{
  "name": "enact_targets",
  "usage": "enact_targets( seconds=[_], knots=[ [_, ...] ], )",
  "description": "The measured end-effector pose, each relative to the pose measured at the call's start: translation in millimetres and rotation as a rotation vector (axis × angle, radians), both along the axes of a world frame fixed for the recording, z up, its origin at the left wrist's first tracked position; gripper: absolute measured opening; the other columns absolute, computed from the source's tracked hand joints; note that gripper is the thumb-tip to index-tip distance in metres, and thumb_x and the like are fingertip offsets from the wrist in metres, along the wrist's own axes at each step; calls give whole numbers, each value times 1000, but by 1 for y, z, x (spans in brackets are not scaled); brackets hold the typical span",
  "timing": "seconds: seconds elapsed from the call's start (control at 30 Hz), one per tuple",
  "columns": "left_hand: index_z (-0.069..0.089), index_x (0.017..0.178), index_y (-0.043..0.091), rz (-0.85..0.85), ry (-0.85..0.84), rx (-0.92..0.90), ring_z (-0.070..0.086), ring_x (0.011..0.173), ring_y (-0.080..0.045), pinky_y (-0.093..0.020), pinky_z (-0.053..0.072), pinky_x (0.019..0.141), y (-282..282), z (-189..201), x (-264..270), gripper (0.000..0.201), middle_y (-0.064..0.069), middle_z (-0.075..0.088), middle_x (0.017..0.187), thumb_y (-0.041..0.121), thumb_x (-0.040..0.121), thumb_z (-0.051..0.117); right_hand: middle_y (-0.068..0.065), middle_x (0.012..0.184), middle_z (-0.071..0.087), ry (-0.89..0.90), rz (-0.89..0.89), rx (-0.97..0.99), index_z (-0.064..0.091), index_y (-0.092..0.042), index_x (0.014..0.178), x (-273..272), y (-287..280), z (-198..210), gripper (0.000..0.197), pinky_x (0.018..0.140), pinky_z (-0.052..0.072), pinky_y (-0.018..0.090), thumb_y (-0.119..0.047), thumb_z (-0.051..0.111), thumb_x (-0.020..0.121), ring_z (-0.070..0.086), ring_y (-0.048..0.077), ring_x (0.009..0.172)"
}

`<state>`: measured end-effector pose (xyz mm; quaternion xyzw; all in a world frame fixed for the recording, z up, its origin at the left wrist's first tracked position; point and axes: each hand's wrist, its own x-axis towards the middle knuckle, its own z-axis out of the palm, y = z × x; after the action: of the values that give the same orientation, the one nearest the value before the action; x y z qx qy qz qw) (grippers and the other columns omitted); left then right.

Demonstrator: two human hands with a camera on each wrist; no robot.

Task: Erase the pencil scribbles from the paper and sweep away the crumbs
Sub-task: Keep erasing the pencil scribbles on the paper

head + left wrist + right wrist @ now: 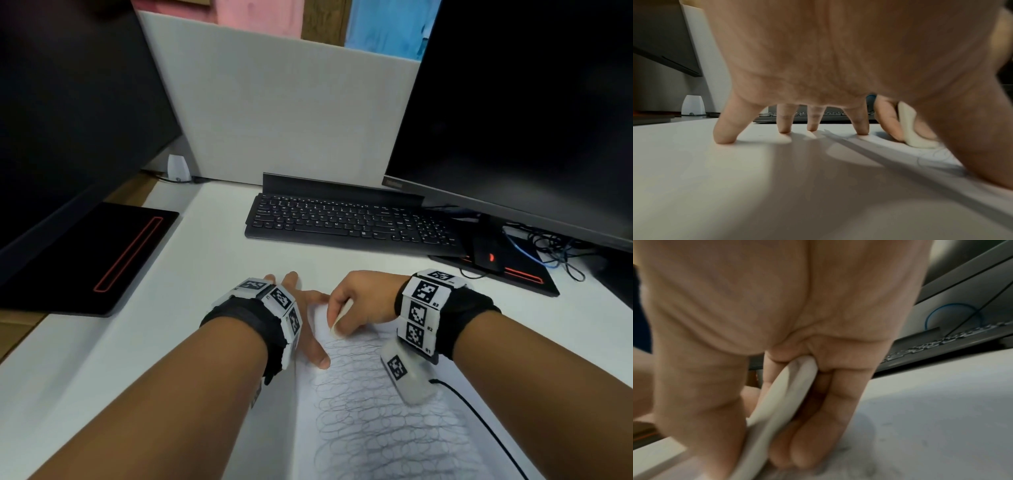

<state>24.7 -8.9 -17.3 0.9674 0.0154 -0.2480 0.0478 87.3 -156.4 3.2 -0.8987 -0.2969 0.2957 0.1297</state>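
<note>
In the lower centre of the head view we saw the paper [387,411] lying on the white desk [212,274], covered with looping pencil scribbles [370,421] from about its middle down to the bottom edge of the frame. Its top strip looked mostly bare.

Our right hand [359,301], just right of centre, pinched a white eraser [339,320] between thumb and curled fingers, and the eraser's lower end touched the paper at the upper edge of the scribbles. In the right wrist view the eraser [781,402] ran down between the thumb and the fingers [818,434] onto the sheet, the whole picture blurred.

Our left hand [301,318] lay spread at the paper's left edge, fingers straight and wide apart, holding nothing. From the left wrist view we saw four fingertips [725,136] planted on the desk and paper, and the thumb pressed on the sheet at the right of the frame.

Above the hands, in the middle of the head view, sat a black keyboard [349,222], with dark monitors [534,102] filling the upper left and upper right.
</note>
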Motion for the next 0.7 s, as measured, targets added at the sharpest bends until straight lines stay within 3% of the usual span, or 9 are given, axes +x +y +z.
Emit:
enact_targets(
  seconds=[0.1, 0.23, 0.37, 0.5, 0.6, 0.7],
  knots=[
    [16, 141, 65, 8, 2, 6, 10, 143, -39, -55, 28, 112, 1, -2, 0, 100, -2, 16, 152, 69, 60, 75, -9, 93, 72, -82, -70, 64, 73, -31, 82, 5, -3, -1, 10, 74, 49, 23, -22, 74, 77, 63, 8, 87],
    [17, 141, 64, 4, 5, 10, 14, 141, -37, -53, 31, 110, 1, -2, 1, 100, -1, 20, 148, 71, 59, 74, -7, 86, 72, 3, 15, -6, 74, -31, 82, 0, -3, -1, 10, 71, 46, 20, -23, 75, 76, 61, 4, 79],
    [15, 142, 64, 6, -19, 16, 13, 142, -35, -52, 30, 110, 2, -4, -1, 103, 0, 19, 150, 71, 59, 74, -12, 90, 70, -86, -63, 56, 71, -34, 79, 7, -9, 0, 10, 73, 47, 21, -24, 75, 78, 62, 7, 87],
    [13, 142, 64, 13, -2, 16, 11, 144, -37, -53, 27, 111, 2, -4, 1, 105, 0, 17, 152, 73, 57, 74, -9, 85, 70, 9, 13, -14, 74, -29, 84, 0, -7, -1, 9, 75, 47, 24, -24, 75, 77, 60, 4, 78],
    [14, 141, 66, 14, -21, 23, 13, 143, -36, -53, 28, 112, 2, -7, 1, 106, 0, 18, 151, 74, 55, 74, -7, 92, 72, -80, -48, 39, 72, -32, 79, 4, -8, 1, 9, 78, 50, 27, -24, 75, 77, 63, 10, 88],
    [13, 143, 64, 11, -5, 27, 14, 143, -35, -52, 28, 111, 3, -3, 0, 105, 0, 17, 153, 73, 58, 74, -7, 88, 72, -24, -9, 5, 73, -30, 80, 1, -6, 0, 9, 72, 48, 24, -22, 74, 76, 62, 6, 80]
  ],
)
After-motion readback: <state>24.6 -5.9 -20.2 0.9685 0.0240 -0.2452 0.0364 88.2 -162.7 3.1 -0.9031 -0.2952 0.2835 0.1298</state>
